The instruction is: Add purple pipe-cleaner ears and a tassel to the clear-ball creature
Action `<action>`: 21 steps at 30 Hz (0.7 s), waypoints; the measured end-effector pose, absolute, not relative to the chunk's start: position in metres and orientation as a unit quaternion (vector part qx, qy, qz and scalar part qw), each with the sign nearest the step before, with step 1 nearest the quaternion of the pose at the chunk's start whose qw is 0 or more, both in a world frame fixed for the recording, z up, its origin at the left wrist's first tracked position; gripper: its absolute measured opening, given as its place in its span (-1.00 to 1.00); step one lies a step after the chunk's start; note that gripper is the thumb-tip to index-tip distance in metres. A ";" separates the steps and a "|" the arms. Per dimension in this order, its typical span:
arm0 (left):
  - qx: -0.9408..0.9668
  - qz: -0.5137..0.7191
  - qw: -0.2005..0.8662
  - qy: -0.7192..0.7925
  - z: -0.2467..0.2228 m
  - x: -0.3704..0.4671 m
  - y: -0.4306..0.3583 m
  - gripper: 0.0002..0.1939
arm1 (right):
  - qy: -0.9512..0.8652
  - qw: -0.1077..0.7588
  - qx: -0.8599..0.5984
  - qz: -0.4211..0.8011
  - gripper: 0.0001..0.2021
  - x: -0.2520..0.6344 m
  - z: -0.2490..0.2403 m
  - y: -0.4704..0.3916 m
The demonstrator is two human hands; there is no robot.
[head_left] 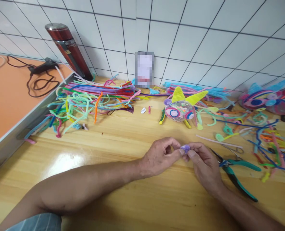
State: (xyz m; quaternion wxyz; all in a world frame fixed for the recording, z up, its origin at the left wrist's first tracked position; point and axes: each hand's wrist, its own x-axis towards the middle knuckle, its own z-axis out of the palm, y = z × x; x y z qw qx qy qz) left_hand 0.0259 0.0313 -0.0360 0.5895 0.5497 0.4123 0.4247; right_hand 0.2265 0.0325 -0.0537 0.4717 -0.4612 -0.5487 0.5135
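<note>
Between the fingertips of both hands is a small purple coil of pipe cleaner [185, 148], partly covered by the thumbs. My left hand [160, 157] pinches it from the left, and my right hand [205, 166] pinches its right edge. Just beyond them stands a clear, round craft figure [180, 109] with yellow ears, pink and blue coiled eyes, and a purple coil at its left side. Beside my right hand lie green-handled pliers [238, 178], with thin scissors [231, 149] behind them.
Bundled and loose pipe cleaners [96, 93] cover the back left, with more bent pieces [272, 144] at the right. A red thermos [70, 51] and a phone with a blurred screen [144, 69] stand by the tiled wall. Another craft figure [255, 99] sits far right.
</note>
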 end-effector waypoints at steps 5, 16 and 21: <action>0.556 0.424 0.583 0.413 -0.034 0.025 0.032 -0.72 | -0.551 0.462 -0.468 0.514 -0.74 0.227 -0.057 0.034; 0.578 0.434 0.554 0.413 -0.041 0.022 0.035 -0.81 | -0.472 0.484 -0.463 0.573 -0.73 0.215 -0.045 0.043; 0.572 0.440 0.555 0.414 -0.040 0.022 0.035 -0.79 | -0.472 0.493 -0.450 0.577 -0.73 0.215 -0.045 0.044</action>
